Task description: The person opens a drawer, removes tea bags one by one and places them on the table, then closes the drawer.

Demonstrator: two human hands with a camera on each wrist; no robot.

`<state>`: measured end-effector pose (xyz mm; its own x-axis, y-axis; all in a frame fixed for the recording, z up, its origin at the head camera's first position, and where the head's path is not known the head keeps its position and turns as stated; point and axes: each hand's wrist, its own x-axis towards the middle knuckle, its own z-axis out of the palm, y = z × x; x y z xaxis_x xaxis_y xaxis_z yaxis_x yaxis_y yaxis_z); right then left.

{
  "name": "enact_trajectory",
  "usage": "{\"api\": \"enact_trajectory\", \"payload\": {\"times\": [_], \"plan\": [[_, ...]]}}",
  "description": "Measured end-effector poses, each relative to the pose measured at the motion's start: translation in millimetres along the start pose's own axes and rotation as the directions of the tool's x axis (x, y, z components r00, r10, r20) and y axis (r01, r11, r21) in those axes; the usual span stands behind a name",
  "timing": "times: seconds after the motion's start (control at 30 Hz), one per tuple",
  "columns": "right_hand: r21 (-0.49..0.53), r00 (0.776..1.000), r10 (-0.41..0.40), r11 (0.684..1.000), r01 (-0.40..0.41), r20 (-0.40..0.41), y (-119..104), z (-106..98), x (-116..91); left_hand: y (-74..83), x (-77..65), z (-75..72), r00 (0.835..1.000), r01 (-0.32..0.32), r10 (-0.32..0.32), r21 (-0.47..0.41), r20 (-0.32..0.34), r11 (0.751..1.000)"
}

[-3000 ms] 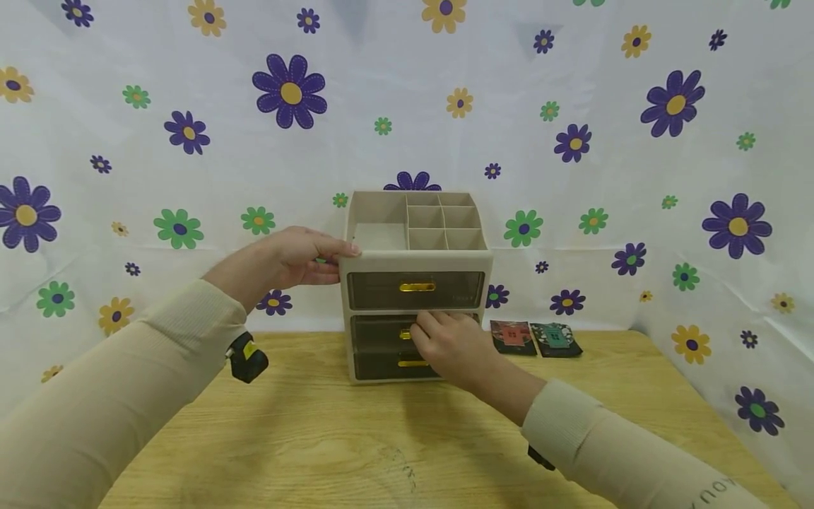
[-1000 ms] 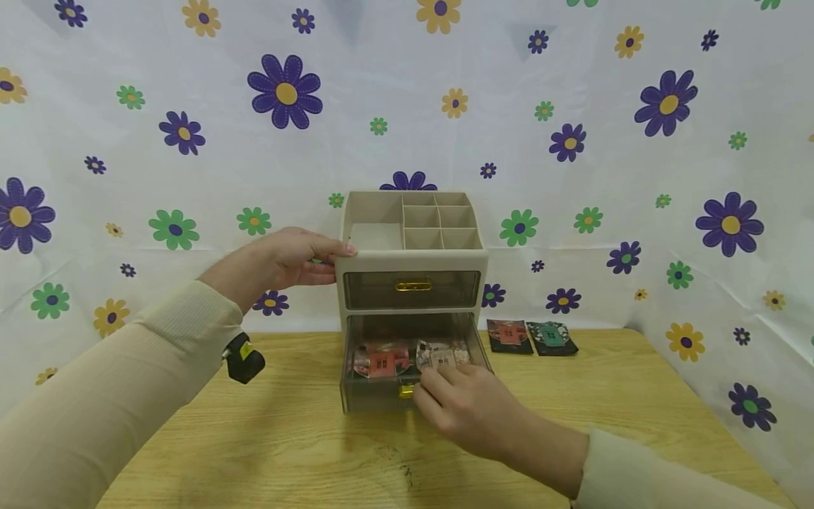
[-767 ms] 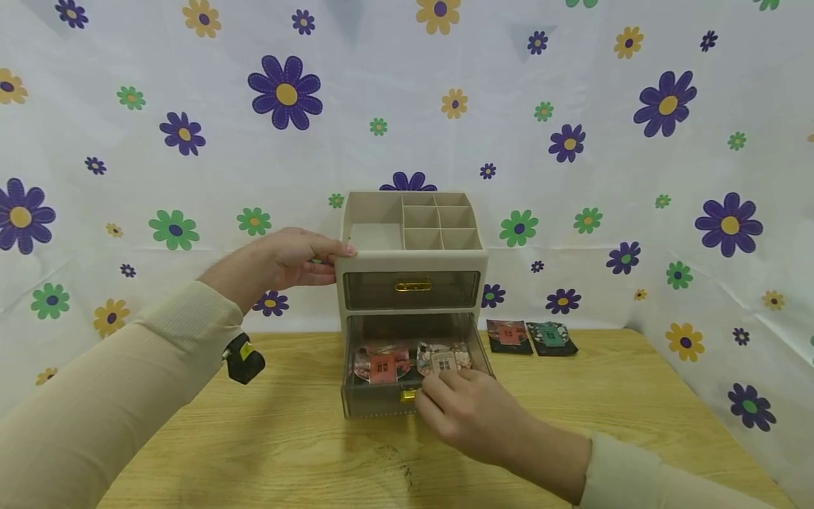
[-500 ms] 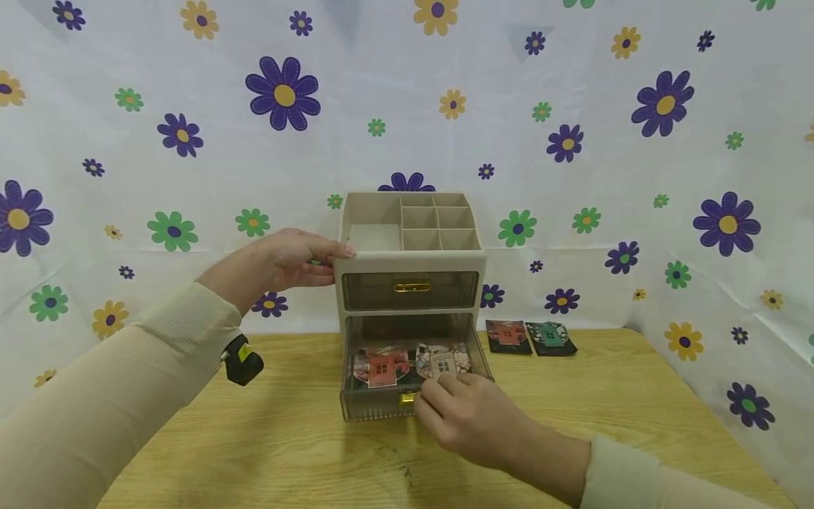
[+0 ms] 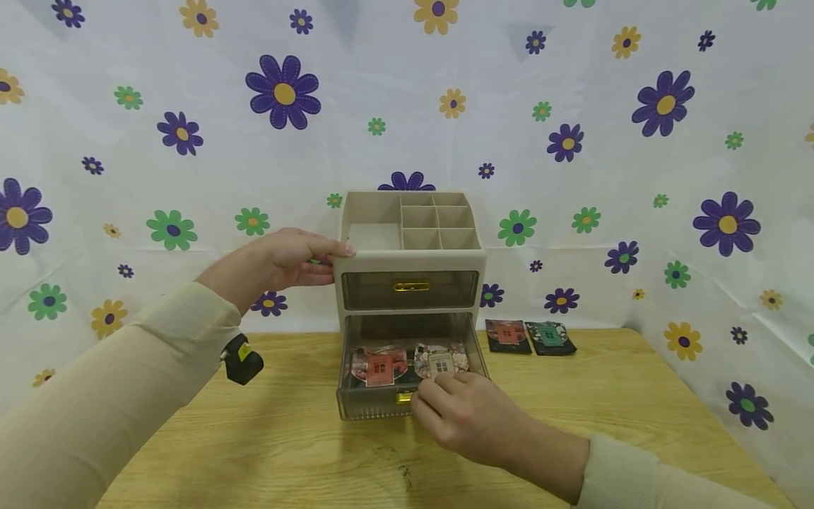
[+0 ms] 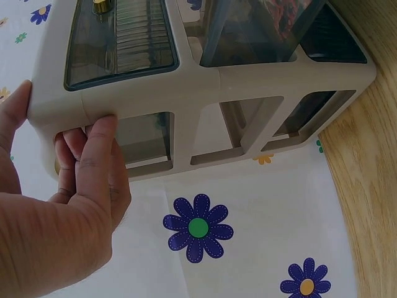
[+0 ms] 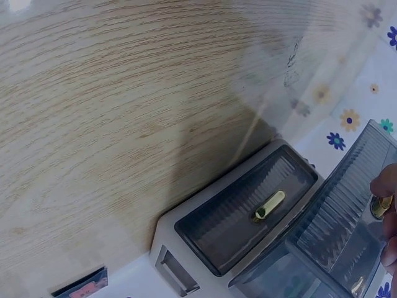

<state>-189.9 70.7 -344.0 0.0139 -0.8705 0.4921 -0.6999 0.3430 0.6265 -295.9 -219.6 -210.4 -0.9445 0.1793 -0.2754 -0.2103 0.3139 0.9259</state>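
Backdrop [image 5: 381,71]: flower-printed cloth, behind a wood-grain tabletop [image 5: 286,424]. Organizer [image 5: 410,260]: beige, upright. Done, it seems: middle drawer [image 5: 369,407] pulled well out, holding a red packet [image 5: 380,367] and a pale packet [image 5: 439,359]. Not done: top drawer [image 5: 375,291] and bottom drawer [image 7: 239,220] closed; rosy packet [image 5: 507,334] and green packet [image 5: 550,336] outside, right of the organizer. Left hand [image 5: 289,258]: curled, thumb on the organizer's front corner, fingers hooked into its side opening. Right hand [image 5: 467,417]: fingers bent, pinching the gold handle [image 5: 403,398]. Middle drawer's position: at the right hand's fingertips, below and rightward of the left.
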Motion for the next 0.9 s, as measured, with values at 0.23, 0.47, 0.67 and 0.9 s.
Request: {"api": "enact_trajectory", "payload": {"times": [0.23, 0.47, 0.67, 0.9], "plan": [[0.041, 0.996, 0.004, 0.999, 0.000, -0.089, 5.0, -1.9, 1.8, 0.3, -0.2, 0.0, 1.000, 0.004, -0.004, -0.003, 0.007, 1.000], [0.235, 0.974, 0.159, 0.965, -0.118, -0.164, 37.1, -4.7, 13.0, 1.0, 0.2, -0.6, 1.000, -0.002, 0.002, -0.005, 0.004, 1.000], [0.324, 0.946, 0.311, 0.890, -0.322, 0.086, 62.1, -3.6, 18.7, 0.3, 0.2, 0.7, 1.000, 0.003, -0.003, -0.024, 0.004, 1.000], [0.293, 0.747, 0.350, 0.762, -0.578, 0.565, 68.2, 0.3, 27.0, 0.8, -0.7, 0.4, 1.000, 0.000, 0.000, -0.029, 0.005, 1.000]]}}
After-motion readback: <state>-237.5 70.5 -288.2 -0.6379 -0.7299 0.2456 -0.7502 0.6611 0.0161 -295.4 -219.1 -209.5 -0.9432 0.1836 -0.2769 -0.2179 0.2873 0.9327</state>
